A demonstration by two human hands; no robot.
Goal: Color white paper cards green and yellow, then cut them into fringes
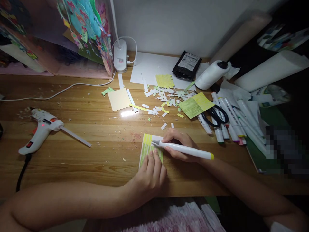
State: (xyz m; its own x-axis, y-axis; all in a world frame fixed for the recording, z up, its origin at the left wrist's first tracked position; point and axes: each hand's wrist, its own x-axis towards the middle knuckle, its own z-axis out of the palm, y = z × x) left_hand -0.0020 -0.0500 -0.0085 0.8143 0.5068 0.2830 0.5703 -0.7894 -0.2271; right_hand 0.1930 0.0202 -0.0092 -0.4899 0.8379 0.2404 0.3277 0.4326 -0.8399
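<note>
My right hand (180, 145) is closed round a white marker (185, 150) with a yellow end. Its grey tip meets the upper part of a small paper (142, 158) that carries yellow and green stripes. Part of the paper's top is still white around the tip. My left hand (153, 169) lies over the lower part of the same paper, fingers stretched out and pressing it to the wooden table; it hides much of the lower stripes.
Paper scraps (166, 95) litter the table beyond my hands, beside a cream paper square (119, 99) and a yellow-green sheet (196, 104). A glue gun (42, 129) lies at left. Several markers (228, 119), black-handled scissors (218, 115) and a white bottle (212, 74) are at right.
</note>
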